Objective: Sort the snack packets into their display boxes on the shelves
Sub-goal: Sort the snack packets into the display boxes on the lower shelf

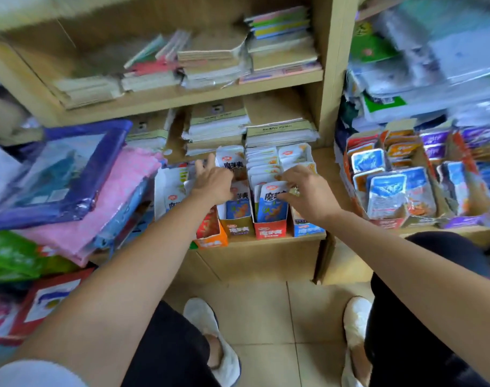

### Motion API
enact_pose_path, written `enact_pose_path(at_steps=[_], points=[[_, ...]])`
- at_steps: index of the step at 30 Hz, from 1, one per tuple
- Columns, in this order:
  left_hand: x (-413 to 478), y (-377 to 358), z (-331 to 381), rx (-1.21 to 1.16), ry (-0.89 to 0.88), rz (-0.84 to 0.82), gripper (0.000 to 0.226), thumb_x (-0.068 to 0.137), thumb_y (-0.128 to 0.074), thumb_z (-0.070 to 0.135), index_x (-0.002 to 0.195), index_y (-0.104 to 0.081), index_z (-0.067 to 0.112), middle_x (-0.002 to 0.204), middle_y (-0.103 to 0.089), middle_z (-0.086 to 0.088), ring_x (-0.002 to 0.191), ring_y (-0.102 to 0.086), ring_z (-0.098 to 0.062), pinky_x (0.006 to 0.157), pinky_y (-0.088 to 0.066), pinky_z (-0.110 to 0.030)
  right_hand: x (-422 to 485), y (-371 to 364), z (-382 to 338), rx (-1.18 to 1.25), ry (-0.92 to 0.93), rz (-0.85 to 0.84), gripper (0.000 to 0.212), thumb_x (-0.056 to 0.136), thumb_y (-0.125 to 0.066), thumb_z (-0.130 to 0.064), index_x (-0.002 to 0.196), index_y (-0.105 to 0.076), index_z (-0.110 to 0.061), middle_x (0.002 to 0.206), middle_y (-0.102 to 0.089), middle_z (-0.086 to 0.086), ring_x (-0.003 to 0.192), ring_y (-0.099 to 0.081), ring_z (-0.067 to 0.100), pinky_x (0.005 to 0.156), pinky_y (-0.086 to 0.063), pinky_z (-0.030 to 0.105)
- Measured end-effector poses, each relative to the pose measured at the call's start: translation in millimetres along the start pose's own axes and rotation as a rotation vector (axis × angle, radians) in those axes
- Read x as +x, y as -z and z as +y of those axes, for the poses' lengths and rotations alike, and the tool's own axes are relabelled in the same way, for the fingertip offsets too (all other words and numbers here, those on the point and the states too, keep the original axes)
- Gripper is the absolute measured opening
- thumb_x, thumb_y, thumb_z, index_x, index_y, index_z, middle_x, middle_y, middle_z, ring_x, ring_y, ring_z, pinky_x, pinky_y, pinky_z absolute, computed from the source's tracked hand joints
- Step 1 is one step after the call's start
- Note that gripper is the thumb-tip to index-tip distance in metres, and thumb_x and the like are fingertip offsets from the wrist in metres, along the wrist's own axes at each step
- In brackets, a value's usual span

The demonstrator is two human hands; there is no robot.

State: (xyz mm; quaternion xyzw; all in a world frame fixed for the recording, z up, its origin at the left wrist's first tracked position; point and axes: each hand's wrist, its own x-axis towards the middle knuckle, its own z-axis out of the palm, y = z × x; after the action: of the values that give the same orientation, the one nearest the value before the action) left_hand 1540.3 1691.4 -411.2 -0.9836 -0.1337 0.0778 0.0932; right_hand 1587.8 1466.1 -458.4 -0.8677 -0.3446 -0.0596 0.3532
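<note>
Several narrow display boxes stand side by side on the low shelf: an orange box [211,241], a brown box [238,229], a red box [270,229] and a blue box [308,229]. White and blue snack packets [271,203] stand upright in them. My left hand [213,181] reaches over the brown box, fingers stretched toward the packets at its back [229,157]. My right hand [308,191] lies over the red and blue boxes, its fingertips on the top of the front packet in the red box. Whether it pinches the packet is hidden.
A wide carton [391,219] of blue, orange and purple packets sits on the shelf to the right. Stacked notebooks [218,127] fill the shelves behind. Plastic-wrapped pink and blue goods [79,174] pile up at left. Tiled floor and my feet lie below.
</note>
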Motion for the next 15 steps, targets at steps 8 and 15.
enact_pose_path(at_steps=[8,15], points=[[-6,-4,-9,-0.216,0.003,0.138,0.004,0.097,-0.062,0.028,0.101,-0.064,0.027,0.114,-0.047,-0.009,0.119,-0.023,-0.029,0.098,-0.028,-0.045,0,2,-4,-0.015,0.02,-0.004,0.024,0.086,-0.077,-0.023,0.103,-0.068,-0.009,0.106,-0.063,0.0,0.088,-0.059,0.015,0.076,-0.053,0.038],[-2,-10,-4,-0.028,-0.009,0.073,0.015,0.09,-0.07,0.028,0.095,-0.059,0.02,0.107,-0.057,0.0,0.128,-0.023,-0.029,0.099,-0.025,-0.051,1,4,-8,0.018,-0.039,-0.043,0.037,0.085,-0.079,-0.035,0.112,-0.069,-0.013,0.115,-0.063,-0.003,0.092,-0.058,0.011,0.08,-0.051,0.032]])
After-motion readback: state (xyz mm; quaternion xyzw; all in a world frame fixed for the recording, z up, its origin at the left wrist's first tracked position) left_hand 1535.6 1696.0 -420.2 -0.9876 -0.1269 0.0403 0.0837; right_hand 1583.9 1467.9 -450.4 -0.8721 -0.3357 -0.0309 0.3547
